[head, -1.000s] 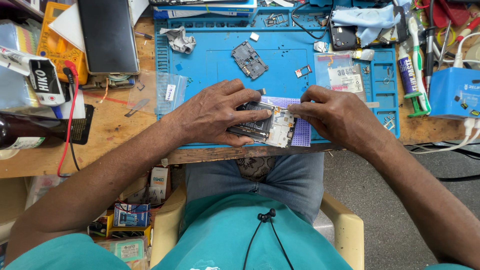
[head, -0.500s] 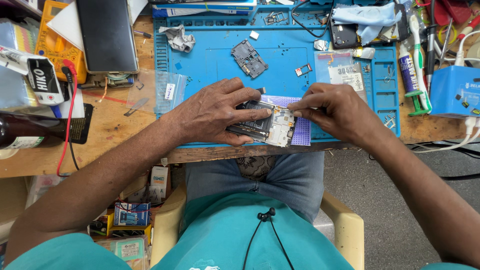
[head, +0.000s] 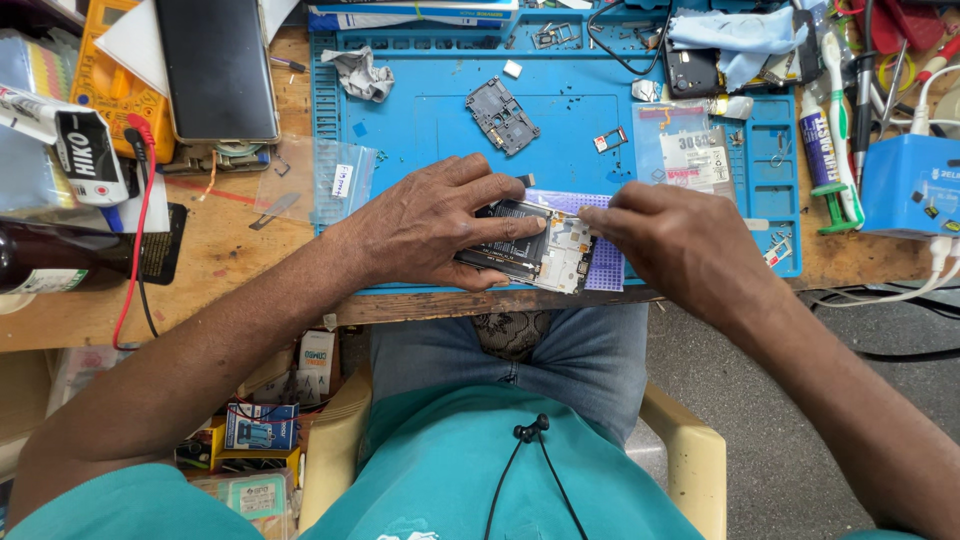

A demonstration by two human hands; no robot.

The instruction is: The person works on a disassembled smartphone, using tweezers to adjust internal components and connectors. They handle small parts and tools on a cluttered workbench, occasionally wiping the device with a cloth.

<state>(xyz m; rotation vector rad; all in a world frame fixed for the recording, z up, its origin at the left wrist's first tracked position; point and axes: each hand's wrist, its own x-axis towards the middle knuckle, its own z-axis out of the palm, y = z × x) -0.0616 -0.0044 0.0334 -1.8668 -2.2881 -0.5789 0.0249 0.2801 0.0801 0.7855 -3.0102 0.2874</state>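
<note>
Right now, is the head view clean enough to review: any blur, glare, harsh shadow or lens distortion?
Head view: sharp and evenly lit, no motion blur on the left hand or right hand; soft shadows only under the hands on the blue mat; mild sheen on the dark screen; wide-angle bending shows at the frame edges; the opened phone stays legible.

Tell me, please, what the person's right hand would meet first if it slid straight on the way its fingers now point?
The right hand points leftward over the opened phone. Going on, it would probably meet the fingertips of the left hand pressing on that phone, though their heights are hard to judge.
</note>
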